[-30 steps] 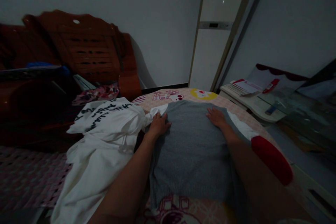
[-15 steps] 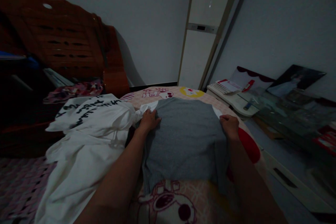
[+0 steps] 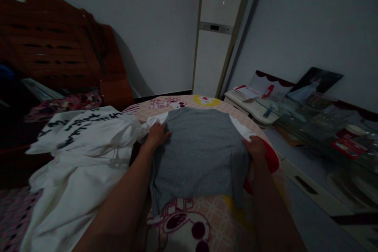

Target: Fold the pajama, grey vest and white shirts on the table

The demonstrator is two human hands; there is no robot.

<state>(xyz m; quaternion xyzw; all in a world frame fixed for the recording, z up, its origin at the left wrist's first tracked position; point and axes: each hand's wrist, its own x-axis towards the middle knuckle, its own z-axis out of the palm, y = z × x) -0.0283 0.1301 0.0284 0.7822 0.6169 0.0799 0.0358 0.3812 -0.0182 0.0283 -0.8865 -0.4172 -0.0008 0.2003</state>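
A grey sweater with white at both shoulders lies spread out before me, its ribbed hem toward me and its grey sleeves folded down along the sides. My left hand is closed on its left shoulder edge, thumb resting over the grey knit. On the other side my right hand pinches the edge by the white part, near the top of the sleeve. Both fingertips are partly hidden. Beside my left forearm is a heap of white clothing with black lettering on its upper part.
Under the sweater is a pink patterned cover with cartoon figures. A carved wooden seat stands at the left, a tall white cabinet-like unit at the back. To the right is a glass-topped stand holding papers and a framed picture.
The view has turned rightward, so the scene sits farther left. My right hand has slid down the sweater's edge toward me, and more of the white shoulder shows. My left hand keeps its place.
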